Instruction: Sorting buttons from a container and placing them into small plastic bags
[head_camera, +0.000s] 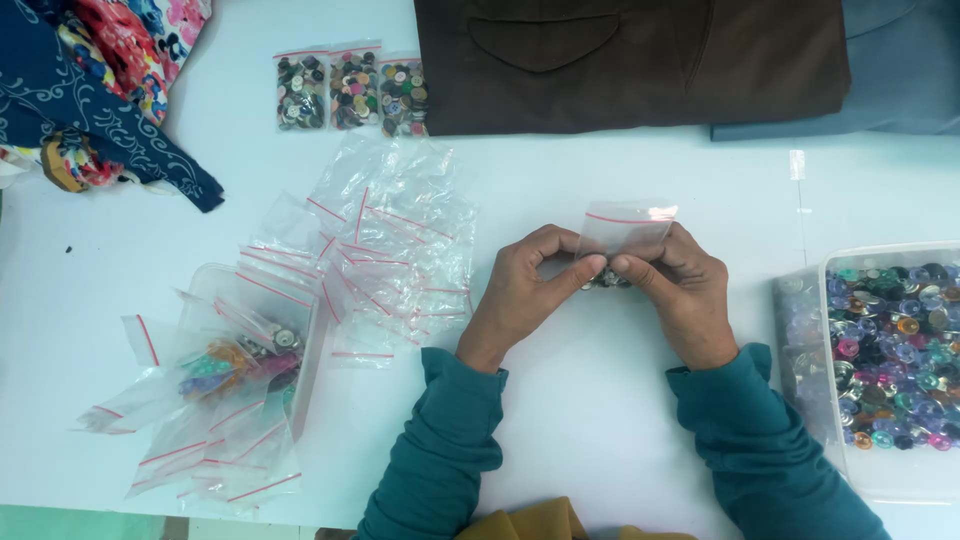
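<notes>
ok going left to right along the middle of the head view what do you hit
tub of bags → loose empty bags → left hand → small bag → right hand → tub of buttons

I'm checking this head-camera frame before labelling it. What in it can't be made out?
- Contents of the small bag: mostly covered by the left hand and right hand in the head view; whether its strip is sealed cannot be told.
- Button tub: cut off by the right edge.
- Three filled bags: single buttons too small to tell.
- Brown cloth: cut off by the top edge.
</notes>
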